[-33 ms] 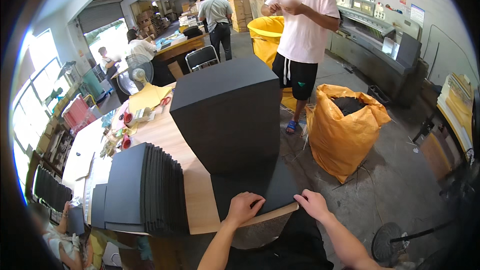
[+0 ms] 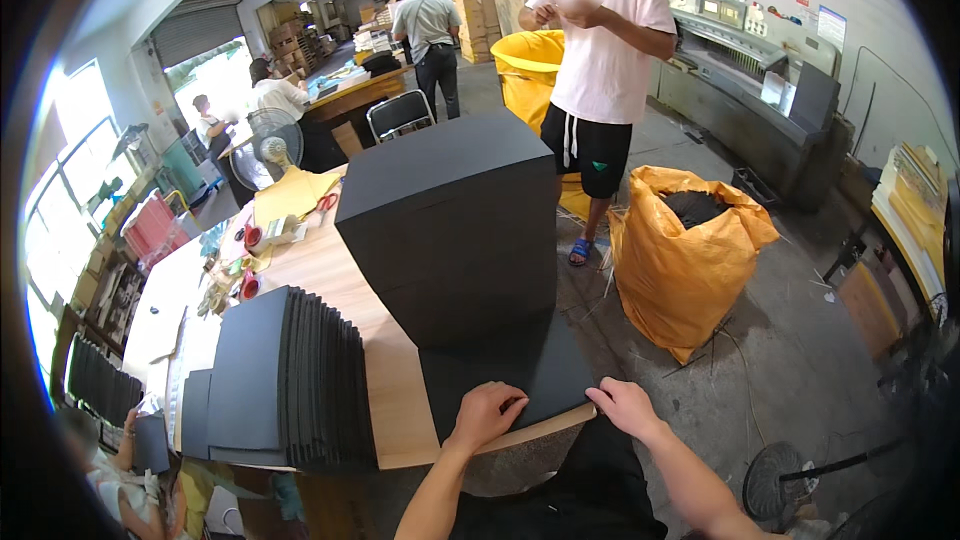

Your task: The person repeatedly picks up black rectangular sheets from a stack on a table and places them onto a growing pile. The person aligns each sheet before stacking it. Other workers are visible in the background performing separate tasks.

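A tall block of stacked black sheets stands on the wooden table. In front of it a flat black sheet lies at the table's near edge, partly under the block. My left hand curls its fingers over that sheet's near edge. My right hand holds the sheet's right corner, which juts past the table. To the left lies a fanned pile of black sheets.
A person in a white shirt stands beyond the table beside an orange sack and a yellow bin. A grey machine lines the right wall. Tape rolls and yellow paper lie on the far table. A co-worker sits at lower left.
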Demonstrator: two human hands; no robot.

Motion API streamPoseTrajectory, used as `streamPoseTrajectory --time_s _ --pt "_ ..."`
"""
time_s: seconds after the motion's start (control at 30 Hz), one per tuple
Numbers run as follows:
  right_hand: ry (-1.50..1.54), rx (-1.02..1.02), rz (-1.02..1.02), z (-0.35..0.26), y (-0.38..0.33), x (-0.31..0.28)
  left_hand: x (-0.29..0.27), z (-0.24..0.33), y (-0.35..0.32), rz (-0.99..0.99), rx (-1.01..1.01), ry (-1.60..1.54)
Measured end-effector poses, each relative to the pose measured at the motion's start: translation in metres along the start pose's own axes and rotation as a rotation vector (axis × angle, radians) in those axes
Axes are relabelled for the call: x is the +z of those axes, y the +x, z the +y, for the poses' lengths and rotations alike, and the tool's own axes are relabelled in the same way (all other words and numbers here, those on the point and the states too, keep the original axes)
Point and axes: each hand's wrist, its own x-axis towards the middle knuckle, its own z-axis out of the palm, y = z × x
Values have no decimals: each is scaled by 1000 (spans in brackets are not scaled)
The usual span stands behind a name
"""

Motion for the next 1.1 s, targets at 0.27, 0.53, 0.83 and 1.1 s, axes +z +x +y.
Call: streamPoseTrajectory --time_s 0.27,0.53,0.83,1.1 --pt "-105 -144 359 -80 22 12 8 -7 2 85 3 -120" --pt "496 -81 227 -80 36 15 3 -13 1 42 26 -215" --pt "1062 154 -54 -83 44 1 -2 -12 0 -25 -23 -286" --pt "995 96 -47 -75 40 -1 -4 -12 -1 -30 -135 -354"
